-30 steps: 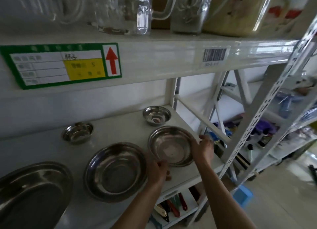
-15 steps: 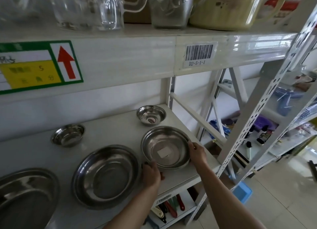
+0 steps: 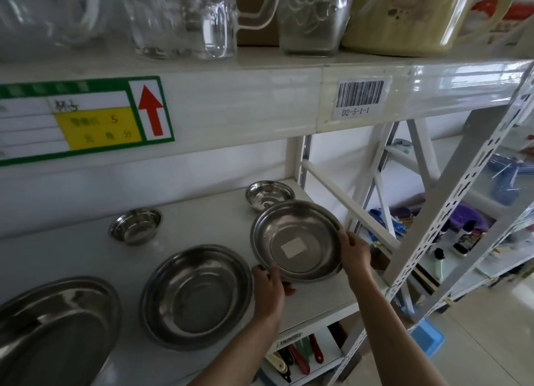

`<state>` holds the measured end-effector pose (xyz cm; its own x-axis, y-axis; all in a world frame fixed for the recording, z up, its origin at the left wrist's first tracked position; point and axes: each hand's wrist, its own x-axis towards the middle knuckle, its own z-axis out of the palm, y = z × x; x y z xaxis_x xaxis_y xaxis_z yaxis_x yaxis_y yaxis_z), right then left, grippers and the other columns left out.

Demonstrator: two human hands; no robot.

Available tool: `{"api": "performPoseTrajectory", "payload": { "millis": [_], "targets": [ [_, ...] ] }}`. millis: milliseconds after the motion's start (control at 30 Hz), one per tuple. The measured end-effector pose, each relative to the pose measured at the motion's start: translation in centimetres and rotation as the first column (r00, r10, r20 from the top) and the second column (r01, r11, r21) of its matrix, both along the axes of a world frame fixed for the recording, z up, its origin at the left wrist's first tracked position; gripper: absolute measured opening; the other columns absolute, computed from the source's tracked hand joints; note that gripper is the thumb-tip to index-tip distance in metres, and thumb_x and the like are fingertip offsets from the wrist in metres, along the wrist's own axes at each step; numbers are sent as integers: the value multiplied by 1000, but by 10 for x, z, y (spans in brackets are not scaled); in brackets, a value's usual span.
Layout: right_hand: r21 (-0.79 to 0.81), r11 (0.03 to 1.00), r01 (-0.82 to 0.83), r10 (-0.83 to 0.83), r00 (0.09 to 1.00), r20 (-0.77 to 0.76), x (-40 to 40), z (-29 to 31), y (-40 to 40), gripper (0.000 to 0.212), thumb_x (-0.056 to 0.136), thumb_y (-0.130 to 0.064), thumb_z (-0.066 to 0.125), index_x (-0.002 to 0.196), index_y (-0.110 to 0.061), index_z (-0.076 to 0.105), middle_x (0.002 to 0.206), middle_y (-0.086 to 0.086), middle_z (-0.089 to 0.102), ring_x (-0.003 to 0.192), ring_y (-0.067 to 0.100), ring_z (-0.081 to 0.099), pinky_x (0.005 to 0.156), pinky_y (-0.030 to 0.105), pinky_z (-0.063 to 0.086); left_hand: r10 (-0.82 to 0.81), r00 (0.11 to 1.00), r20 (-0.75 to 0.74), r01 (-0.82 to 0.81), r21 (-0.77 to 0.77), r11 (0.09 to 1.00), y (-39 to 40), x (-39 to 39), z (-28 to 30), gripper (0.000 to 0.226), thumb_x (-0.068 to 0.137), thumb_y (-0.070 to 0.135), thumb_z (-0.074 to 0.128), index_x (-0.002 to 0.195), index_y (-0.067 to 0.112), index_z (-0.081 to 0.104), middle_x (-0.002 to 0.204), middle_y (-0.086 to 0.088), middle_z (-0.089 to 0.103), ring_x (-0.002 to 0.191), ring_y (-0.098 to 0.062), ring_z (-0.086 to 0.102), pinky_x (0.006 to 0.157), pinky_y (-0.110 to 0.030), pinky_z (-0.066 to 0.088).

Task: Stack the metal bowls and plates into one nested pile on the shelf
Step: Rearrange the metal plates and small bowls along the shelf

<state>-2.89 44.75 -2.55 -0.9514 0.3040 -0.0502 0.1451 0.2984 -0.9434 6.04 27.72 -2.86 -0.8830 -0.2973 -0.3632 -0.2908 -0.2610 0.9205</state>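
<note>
Both hands grip a medium steel bowl (image 3: 297, 238) with a white sticker inside; it is tilted, its far rim raised off the white shelf (image 3: 208, 212). My left hand (image 3: 270, 281) holds its near-left rim, my right hand (image 3: 354, 251) its right rim. Left of it lies a larger steel plate (image 3: 196, 296), and a still larger oval plate (image 3: 49, 328) sits at the far left. Two small bowls stand further back: one (image 3: 135, 225) at mid-left, one (image 3: 268, 194) behind the held bowl, partly hidden by it.
The shelf above (image 3: 260, 102) hangs low, carrying glass mugs (image 3: 185, 18) and a plastic jug (image 3: 404, 15). A white upright post (image 3: 450, 206) and a diagonal brace (image 3: 346, 203) stand at the right end. A lower shelf holds utensils (image 3: 300, 356).
The medium bowl has tipped up off the shelf, its far rim now overlapping the small back bowl. Both hands have closed on its rim. The camera has shifted closer.
</note>
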Motion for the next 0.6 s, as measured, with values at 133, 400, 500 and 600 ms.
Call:
{"api": "performPoseTrajectory", "payload": {
  "millis": [133,400,500,600],
  "targets": [
    [35,997,-76,79,991,-106,5,18,-23,34,99,-35,47,83,-9,63,64,7,59,56,17,54,57,28,47,82,992,-93,-85,-36,996,-23,10,7,38,95,35,51,117,4,52,77,-11,70,53,-12,67,59,-29,56],
    [53,984,-170,173,982,-79,15,21,-98,35,98,-36,45,77,-15,64,65,5,62,61,19,57,66,35,50,241,955,-171,-259,-93,961,-85,53,13,38,88,51,56,112,23,56,94,10,73,81,1,69,84,-36,58],
    [44,974,-224,227,971,-71,28,14,-123,36,97,-34,45,76,-14,66,68,7,64,62,19,55,60,30,43,310,934,-177,-340,-176,924,-105,72,10,57,79,69,56,119,29,56,110,5,71,99,-17,69,91,-48,54],
    [57,961,-269,272,961,-50,39,7,-142,35,97,-30,45,76,-10,65,66,6,61,61,20,52,56,28,38,358,911,-206,-402,-242,883,-119,90,9,44,89,51,55,120,20,57,108,0,69,97,-23,68,88,-46,55]
  ]
}}
